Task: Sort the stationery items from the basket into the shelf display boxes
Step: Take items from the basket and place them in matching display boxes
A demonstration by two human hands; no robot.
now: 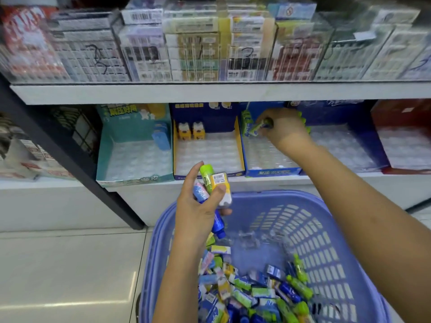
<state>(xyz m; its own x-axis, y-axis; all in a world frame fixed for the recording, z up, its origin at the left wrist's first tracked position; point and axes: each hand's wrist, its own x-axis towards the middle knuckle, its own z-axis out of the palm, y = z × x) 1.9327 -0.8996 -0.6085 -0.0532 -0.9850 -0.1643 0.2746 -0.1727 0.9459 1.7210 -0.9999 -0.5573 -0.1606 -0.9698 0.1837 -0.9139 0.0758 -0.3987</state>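
Right fingers [268, 113] pinching glossy green tube [255, 129], left hand [198, 206] gripping boxy packets [219, 183]

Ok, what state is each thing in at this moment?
Left hand: grips several items above the basket.
Right hand: pinches a green item in the blue box.
Basket: partly filled, items heaped at its near end.
Teal box: mostly empty, blue items at back right.
Yellow-edged box: mostly empty, two yellow items at back left.

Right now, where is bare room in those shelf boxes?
The teal box is bare in front of its blue item; the yellow-edged box, in front of two yellow items. The basket is crowded at the near end.
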